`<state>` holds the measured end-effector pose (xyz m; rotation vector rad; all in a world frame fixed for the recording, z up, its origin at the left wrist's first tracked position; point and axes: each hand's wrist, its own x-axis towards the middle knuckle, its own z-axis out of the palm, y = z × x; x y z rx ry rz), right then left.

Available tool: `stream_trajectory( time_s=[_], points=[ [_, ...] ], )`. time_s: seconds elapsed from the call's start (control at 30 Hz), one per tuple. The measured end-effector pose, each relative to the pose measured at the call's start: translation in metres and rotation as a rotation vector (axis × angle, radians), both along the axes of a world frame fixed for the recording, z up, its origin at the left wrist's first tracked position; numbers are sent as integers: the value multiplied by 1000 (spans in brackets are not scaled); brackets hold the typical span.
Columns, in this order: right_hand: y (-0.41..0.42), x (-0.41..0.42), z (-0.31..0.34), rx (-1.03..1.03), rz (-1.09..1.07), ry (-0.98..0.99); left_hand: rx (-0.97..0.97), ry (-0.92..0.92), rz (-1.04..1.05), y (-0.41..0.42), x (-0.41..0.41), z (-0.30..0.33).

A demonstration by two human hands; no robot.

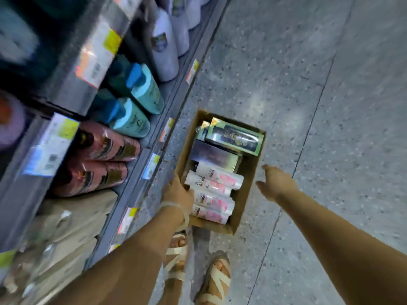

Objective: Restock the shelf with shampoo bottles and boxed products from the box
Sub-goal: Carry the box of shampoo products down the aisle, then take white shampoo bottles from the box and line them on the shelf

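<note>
Left hand (pixel 179 190) seemingly gripping box (pixel 246 194) rim, right hand (pixel 276 182) spread, four bottles (pixel 214 191)

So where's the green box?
In the head view, the green box lies at the far end of the cardboard box, beyond the white bottles.
</note>
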<state>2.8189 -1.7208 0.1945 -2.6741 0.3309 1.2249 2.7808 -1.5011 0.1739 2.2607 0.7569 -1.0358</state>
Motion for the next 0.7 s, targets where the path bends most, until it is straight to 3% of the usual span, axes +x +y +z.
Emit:
stream_trajectory(
  time_s=[0.17,0.3,0.5,0.7],
  points=[
    [18,33,40,53,59,-31,-97,-42,234,-14,0,44],
    [20,41,36,113,142,66,-89,11,500,-31,-16,52],
    [4,66,6,184,302,181,48,154,786,-71,-32,30],
    [12,59,-42,200,462,222,2,167,1076,-114,-53,-24]
  ],
)
